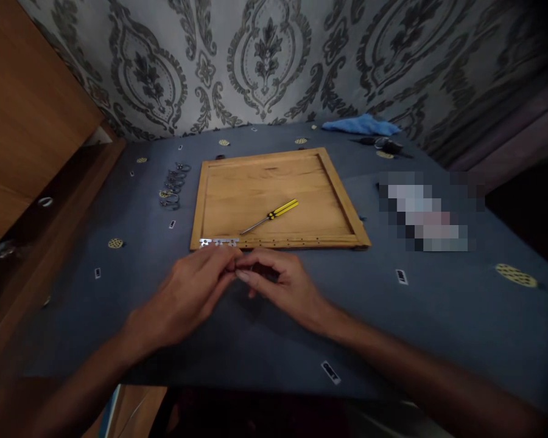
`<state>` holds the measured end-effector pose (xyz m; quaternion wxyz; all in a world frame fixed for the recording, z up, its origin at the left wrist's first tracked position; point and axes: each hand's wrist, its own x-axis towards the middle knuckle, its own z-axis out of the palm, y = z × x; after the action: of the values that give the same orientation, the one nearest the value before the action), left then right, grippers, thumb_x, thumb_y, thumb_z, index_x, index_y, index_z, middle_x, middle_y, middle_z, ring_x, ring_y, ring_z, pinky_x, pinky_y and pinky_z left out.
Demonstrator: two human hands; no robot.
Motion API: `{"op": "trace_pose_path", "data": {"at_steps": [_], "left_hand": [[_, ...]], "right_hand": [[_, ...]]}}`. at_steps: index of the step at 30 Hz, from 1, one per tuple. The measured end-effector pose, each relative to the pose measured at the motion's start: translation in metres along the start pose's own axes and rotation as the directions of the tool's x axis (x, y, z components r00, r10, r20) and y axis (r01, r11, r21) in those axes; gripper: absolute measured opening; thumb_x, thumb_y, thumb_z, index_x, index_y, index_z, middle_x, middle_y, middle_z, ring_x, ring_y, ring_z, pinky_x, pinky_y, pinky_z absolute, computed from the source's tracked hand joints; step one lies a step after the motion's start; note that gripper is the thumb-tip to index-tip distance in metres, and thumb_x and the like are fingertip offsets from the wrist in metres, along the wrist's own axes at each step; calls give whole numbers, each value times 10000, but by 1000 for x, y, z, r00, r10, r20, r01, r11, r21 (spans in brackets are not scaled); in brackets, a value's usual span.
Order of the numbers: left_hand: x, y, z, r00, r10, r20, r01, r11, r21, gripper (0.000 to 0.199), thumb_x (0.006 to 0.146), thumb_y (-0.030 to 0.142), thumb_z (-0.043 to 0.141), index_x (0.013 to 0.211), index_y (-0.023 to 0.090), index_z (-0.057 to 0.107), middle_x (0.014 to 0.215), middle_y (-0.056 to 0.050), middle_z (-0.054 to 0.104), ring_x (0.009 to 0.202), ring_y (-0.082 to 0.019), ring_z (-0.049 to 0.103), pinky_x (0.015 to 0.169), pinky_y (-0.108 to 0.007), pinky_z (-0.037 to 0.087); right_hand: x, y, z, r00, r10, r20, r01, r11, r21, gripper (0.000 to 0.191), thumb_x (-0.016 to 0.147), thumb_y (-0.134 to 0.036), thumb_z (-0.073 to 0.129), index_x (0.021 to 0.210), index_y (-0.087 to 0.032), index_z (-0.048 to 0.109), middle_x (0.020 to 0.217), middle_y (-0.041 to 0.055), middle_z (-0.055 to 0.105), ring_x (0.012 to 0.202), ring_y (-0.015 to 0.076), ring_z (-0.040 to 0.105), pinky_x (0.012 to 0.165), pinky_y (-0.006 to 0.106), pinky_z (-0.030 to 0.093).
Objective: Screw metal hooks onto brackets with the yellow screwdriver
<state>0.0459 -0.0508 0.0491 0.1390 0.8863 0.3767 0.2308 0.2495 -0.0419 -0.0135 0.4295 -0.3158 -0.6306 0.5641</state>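
My left hand [196,280] and my right hand [278,277] meet at the near edge of a framed wooden panel [256,176]. Both hands are closed, fingertips pinched together; whatever lies between them is too small or hidden to name. A metal strip [219,243] with cut-outs lies along the panel's near left edge, just beyond my left fingers. Small dark holes run along that edge to the right of the strip. A screwdriver [281,210] with a yellow and black handle rests on the panel, its tip pointing toward the near left.
Several metal rings or clips [171,185] lie left of the panel on the dark blue tablecloth [369,340]. At the back right are a blue cloth [361,125] and a black tool [383,145]. A blurred-out object [429,213] sits at the right. Wooden furniture [31,121] borders the left side.
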Motion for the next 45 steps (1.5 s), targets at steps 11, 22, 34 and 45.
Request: {"op": "trace_pose_path", "data": {"at_steps": [11,22,34,45], "left_hand": [[-24,13,22,981,192,24,-191,938,288,266,1103,82,382,1317,125,535,978,-71,757,864,-214,734,859,-353,643],[-29,12,26,989,137,61,-147,963,225,358,1122,104,353,1457,138,472,1092,-86,767,971,-209,741,912,-348,635],[-20,7,32,989,146,-25,-137,966,221,263,1130,124,357,1339,177,507,903,-25,707,807,-192,701,745,-321,613],[-19,2,41,983,144,-114,-120,974,192,250,1154,154,351,1337,122,519,944,-50,737,852,-184,713,793,-318,640]], "right_hand": [[-14,2,-5,963,238,128,-253,962,108,437,914,-596,773,812,-181,682,653,-44,586,574,88,555,601,240,450],[-13,6,-8,916,354,189,-381,916,128,456,843,-595,827,835,-165,679,640,-43,601,560,76,541,566,223,433],[-14,2,-9,964,239,114,-237,971,-34,190,908,-358,676,819,-196,634,648,-36,593,564,92,541,554,225,449],[-18,4,-19,990,-98,105,128,934,-334,110,1035,-207,641,949,-192,708,783,-3,674,667,112,595,657,251,480]]}}
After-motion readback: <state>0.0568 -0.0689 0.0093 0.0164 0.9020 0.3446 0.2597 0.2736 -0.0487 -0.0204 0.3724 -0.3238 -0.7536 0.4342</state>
